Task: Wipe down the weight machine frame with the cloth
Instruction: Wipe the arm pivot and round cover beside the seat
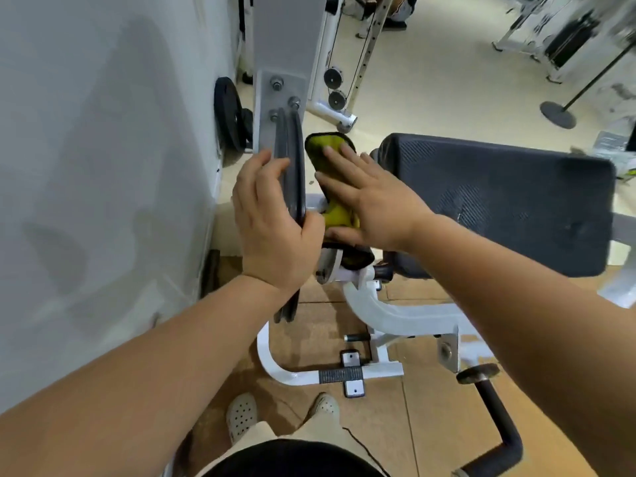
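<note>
Cloth (326, 145), yellow-green with a dark edge, is lying flat under the right hand (371, 204), which is pressing it with straight, spread fingers just right of a dark pulley (295, 156); what lies beneath it is hidden. The left hand (272, 232) is gripping the pulley's rim, fingers curled over it and thumb on the near side. A black pad (499, 194) is sitting beyond the right hand, and the white frame (395, 316) is curving below both hands.
</note>
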